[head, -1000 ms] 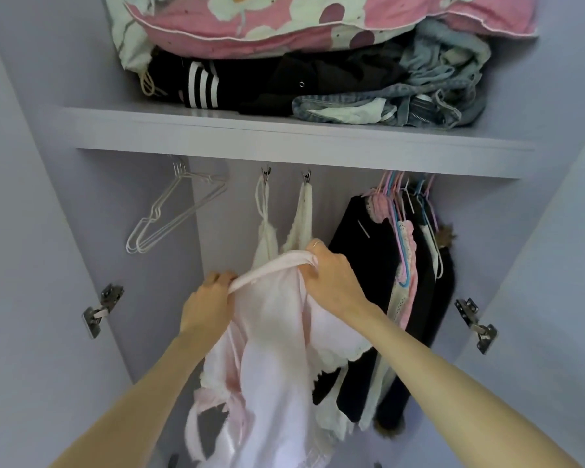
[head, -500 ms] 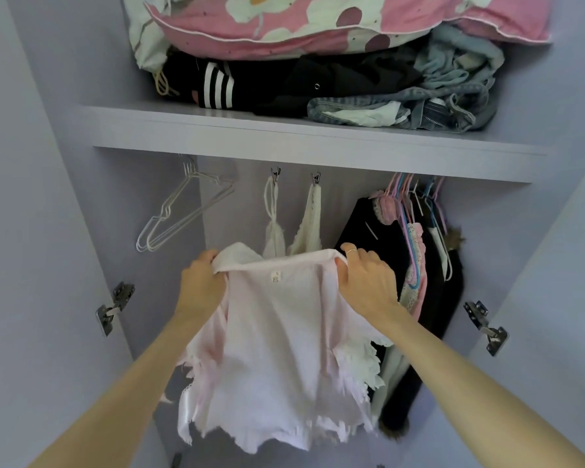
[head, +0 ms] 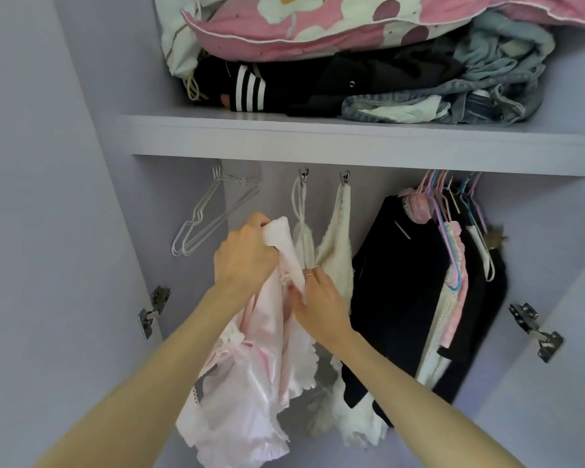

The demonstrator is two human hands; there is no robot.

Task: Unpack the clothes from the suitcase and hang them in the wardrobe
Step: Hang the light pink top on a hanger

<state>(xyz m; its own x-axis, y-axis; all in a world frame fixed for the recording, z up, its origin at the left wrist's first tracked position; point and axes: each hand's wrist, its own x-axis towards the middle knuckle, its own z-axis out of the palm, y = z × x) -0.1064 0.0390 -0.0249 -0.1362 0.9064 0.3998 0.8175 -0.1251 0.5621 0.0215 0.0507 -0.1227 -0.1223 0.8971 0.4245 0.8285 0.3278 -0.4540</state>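
Observation:
I hold a pale pink frilly garment [head: 250, 383] up inside the open wardrobe. My left hand [head: 244, 255] grips its bunched waistband at the top. My right hand [head: 318, 298], with a ring on one finger, pinches the same waistband a little lower and to the right. The rest of the garment hangs down between my forearms. Behind it a white lace garment [head: 335, 251] hangs from two metal clips [head: 344, 179] under the shelf. Empty clear hangers [head: 210, 217] hang to the left. The suitcase is out of view.
Dark and pink clothes on coloured hangers [head: 419, 282] fill the right of the rail space. The shelf [head: 318, 143] above carries folded black clothes, jeans and a pink floral quilt [head: 368, 21]. Door hinges [head: 154, 309] stick out on both side walls.
The pink garment was spread wide between both hands; now the hands have come together and the waistband is bunched. The view has moved closer to the wardrobe.

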